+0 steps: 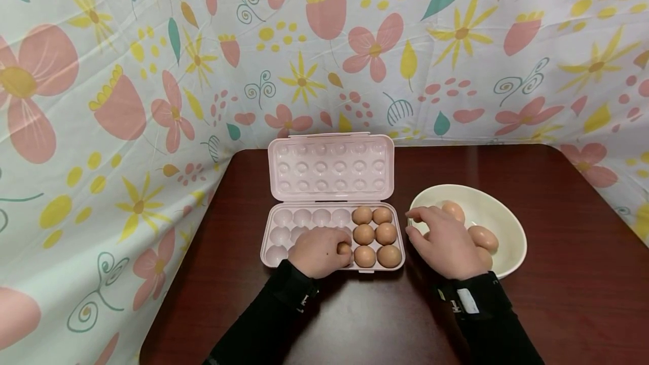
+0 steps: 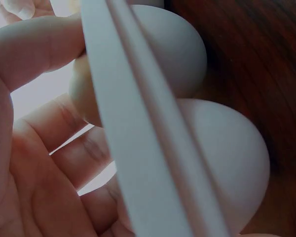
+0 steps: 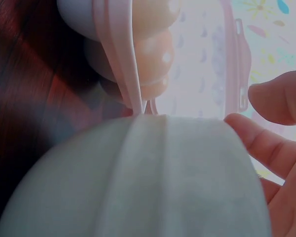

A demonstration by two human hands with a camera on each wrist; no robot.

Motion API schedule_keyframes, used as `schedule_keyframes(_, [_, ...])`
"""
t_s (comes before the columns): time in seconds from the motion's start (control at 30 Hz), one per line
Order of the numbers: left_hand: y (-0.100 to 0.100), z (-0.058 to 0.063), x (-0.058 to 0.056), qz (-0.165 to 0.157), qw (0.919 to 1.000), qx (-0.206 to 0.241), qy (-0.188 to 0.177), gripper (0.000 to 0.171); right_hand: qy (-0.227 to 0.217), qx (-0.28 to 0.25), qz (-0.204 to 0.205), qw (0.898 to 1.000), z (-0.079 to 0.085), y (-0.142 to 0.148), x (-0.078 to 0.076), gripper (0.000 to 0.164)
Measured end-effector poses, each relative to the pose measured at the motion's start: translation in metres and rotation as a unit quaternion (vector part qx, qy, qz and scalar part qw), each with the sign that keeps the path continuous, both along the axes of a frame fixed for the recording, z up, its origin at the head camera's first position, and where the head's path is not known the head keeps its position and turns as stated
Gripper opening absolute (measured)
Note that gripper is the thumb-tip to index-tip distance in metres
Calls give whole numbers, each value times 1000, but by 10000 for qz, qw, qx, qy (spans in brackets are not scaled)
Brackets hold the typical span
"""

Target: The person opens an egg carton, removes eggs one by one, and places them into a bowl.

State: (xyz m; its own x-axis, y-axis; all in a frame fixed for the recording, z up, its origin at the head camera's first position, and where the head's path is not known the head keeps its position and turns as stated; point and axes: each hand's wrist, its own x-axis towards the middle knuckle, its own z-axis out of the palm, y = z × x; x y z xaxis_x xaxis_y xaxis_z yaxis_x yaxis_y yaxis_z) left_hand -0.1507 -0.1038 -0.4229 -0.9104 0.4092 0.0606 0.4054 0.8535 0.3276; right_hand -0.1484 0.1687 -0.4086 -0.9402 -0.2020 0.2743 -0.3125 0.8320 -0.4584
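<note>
My left hand (image 1: 320, 251) reaches into the front row of the pink egg carton (image 1: 266, 241) and grips a brown egg (image 1: 343, 248) with thumb and fingers. In the left wrist view that egg (image 2: 84, 94) shows behind the carton's edge, between thumb and fingers. To its right, several brown eggs (image 1: 364, 234) fill two columns of cups. My right hand (image 1: 448, 244) is over the left side of the cream bowl (image 1: 512, 261), thumb and fingers apart, no egg visible between them. Several brown eggs (image 1: 483, 238) lie in the bowl, some partly hidden by this hand.
The carton's lid (image 1: 331, 169) stands raised at the back, leaning toward the cloth. A flower-print cloth (image 1: 324, 72) hangs behind and to the left of the dark red-brown table (image 1: 355, 320). The carton's left cups hold no eggs.
</note>
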Motion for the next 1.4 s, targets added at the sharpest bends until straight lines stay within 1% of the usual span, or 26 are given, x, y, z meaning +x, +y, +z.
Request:
schedule_keyframes(0.17, [1,1,0,0,10000,-18,40,4,204,36,100,9997,1,-3,1,26])
schedule_keyframes(0.33, [1,2,0,39,10000,38,43,12,227,86,154,9996,1,-3,1,26])
schedule_keyframes(0.43, [1,4,0,75,9999,73,46,14,282,92,229,9993,0,-3,0,26])
schedule_keyframes(0.67, [0,5,-2,95,9995,118,276,5,330,3,384,9987,-2,-7,2,26])
schedule_keyframes(0.8, [0,7,-2,154,9994,190,263,13,419,2,457,9981,-1,-11,3,26])
schedule_keyframes(0.9, [0,8,-2,180,9991,306,236,16,471,3,566,9973,-1,-16,3,27])
schedule_keyframes(1.03, [2,11,-2,150,9983,502,239,20,514,-97,827,9952,-2,-23,5,28])
schedule_keyframes(1.13, [4,13,-2,82,9967,768,267,22,609,-149,1014,9929,-2,-28,7,28])
schedule_keyframes(1.2, [7,15,-2,45,9947,988,283,23,747,-169,1112,9908,-1,-31,8,28])
schedule_keyframes(1.3, [10,18,-2,-16,9919,1239,284,23,949,-202,1208,9879,-1,-34,10,34])
schedule_keyframes(1.4, [13,20,-1,-29,9900,1392,201,24,1003,-184,1185,9877,-1,-37,14,43])
